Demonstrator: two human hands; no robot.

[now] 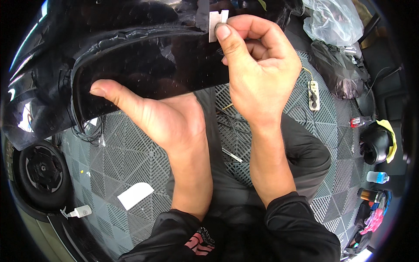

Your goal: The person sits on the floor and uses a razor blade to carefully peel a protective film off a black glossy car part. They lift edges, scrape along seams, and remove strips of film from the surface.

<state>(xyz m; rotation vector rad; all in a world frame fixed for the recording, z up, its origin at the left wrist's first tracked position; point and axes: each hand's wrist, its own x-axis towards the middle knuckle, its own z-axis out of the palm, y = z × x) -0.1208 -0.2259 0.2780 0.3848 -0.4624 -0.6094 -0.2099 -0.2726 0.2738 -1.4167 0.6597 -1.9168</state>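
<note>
My right hand (262, 65) pinches a flat, silvery razor blade (214, 27) between thumb and fingers. The blade rests at the surface of a glossy black car bumper (144, 61), close to where a wrinkled dark film edge (131, 35) ends. My left hand (161, 115) grips the bumper's lower edge. Its thumb is stretched out in front of the panel, while its fingers are hidden behind. The film edge curves from the blade across to the left and down past my left thumb. Whether the blade is cutting into anything cannot be told.
Below lies a grey grid floor (113, 148) with a white card (135, 195), a small white bottle (80, 212) and a power strip (314, 95). A car wheel (41, 172) stands at left. Plastic bags (334, 22), a blue-capped bottle (377, 177) and cables (235, 124) lie around.
</note>
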